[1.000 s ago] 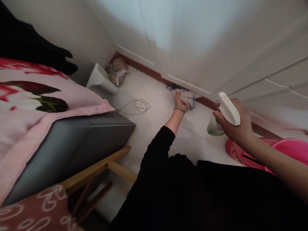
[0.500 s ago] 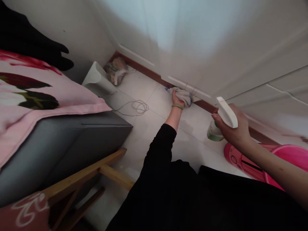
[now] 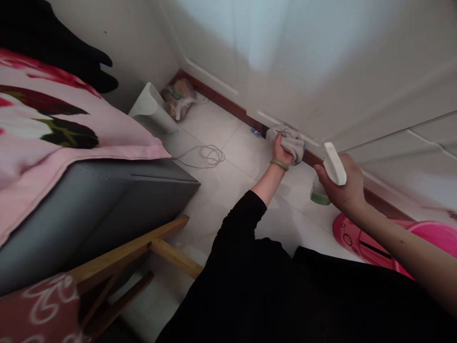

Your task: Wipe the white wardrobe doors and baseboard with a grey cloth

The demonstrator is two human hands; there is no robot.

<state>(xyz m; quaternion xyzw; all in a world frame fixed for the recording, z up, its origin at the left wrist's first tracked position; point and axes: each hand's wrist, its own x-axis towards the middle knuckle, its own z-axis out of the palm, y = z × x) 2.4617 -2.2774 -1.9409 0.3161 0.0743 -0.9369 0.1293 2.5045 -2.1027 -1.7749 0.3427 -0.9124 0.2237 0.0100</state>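
My left hand [image 3: 282, 151], with a green bangle at the wrist, is closed on a crumpled grey cloth [image 3: 293, 143]. The cloth lies against the reddish-brown baseboard [image 3: 228, 109] under the white cabinet front [image 3: 303, 66]. My right hand [image 3: 348, 188] is wrapped round the neck of a spray bottle with a white trigger head [image 3: 334, 164]; the bottle's lower body [image 3: 320, 194], with a green band, shows below the fingers. A small blue wrapper [image 3: 255, 132] lies on the floor just left of the cloth.
A pink bucket [image 3: 433, 240] and a red container [image 3: 352, 238] stand at the right. To the left are a grey bed base [image 3: 143, 205], a wooden stool frame [image 3: 132, 252], a looped cable [image 3: 212, 155], a white bin [image 3: 152, 112] and a plastic bag [image 3: 182, 97].
My left hand and the cloth have slid right along the baseboard, showing more of the blue wrapper. My right hand still grips the spray bottle, and the view has shifted slightly.
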